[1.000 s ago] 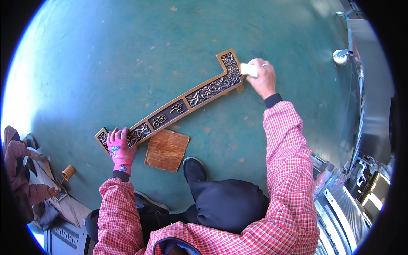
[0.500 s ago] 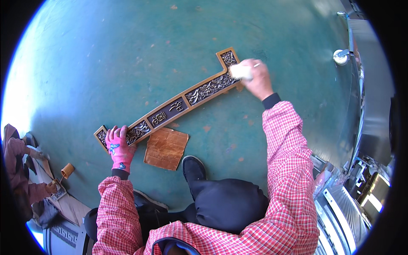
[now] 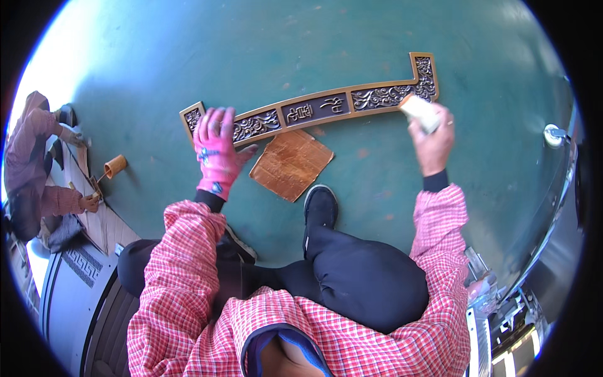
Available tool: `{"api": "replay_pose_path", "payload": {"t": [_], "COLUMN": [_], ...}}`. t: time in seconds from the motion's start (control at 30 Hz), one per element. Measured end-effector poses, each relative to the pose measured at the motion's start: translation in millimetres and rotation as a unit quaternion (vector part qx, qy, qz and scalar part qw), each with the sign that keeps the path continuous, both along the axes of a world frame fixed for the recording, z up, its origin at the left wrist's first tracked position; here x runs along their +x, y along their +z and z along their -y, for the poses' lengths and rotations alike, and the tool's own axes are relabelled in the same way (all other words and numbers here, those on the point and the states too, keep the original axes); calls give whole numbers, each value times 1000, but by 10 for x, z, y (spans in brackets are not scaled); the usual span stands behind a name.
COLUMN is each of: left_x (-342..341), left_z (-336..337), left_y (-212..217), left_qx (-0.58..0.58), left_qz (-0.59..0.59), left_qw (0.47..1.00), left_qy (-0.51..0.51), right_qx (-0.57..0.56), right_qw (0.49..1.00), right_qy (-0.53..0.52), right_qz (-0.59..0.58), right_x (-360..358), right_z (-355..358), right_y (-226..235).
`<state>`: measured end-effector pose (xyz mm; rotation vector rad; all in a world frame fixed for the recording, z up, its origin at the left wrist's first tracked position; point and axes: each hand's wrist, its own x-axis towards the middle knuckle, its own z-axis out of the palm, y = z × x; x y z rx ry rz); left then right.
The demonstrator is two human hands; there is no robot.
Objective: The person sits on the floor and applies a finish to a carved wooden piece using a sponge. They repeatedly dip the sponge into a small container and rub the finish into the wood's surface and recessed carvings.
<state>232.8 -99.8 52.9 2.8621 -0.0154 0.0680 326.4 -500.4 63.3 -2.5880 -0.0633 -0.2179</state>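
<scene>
Steady the carved, bronze-framed panel (image 3: 323, 107) under the loosely spread left hand (image 3: 217, 151) and rub lightly, evenly with the white block (image 3: 423, 115) grasped in the right hand (image 3: 435, 144).

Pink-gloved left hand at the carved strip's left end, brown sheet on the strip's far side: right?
No: the head view shows the brown sheet on the near side of the carved strip. The left hand is as you say.

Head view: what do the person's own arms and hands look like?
Both arms wear loose red-and-white checked sleeves ending in dark cuffs. The left hand has a pink glove with blue patterned markings; the right hand is ungloved, with what looks like a ring.
</scene>
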Motion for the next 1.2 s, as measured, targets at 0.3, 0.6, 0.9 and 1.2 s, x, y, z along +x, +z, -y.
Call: {"api": "replay_pose_path", "payload": {"t": [0.3, 0.6, 0.9, 1.2], "left_x": [-946, -957, -681, 91], "left_z": [422, 458, 381, -123], "left_y": [-257, -292, -289, -199], "left_qx": [-86, -49, -30, 87], "left_qz": [-203, -198, -82, -203], "left_qw": [972, 972, 990, 975], "left_qy": [-84, -119, -109, 15], "right_qx": [14, -34, -39, -174], "right_qw": [952, 922, 998, 983], "right_qy": [290, 382, -28, 51], "right_qz": [-96, -52, 49, 33], "right_x": [-1296, -1254, -322, 392], "right_z": [-1504, -1489, -43, 327], "right_y": [-433, -463, -190, -248]}}
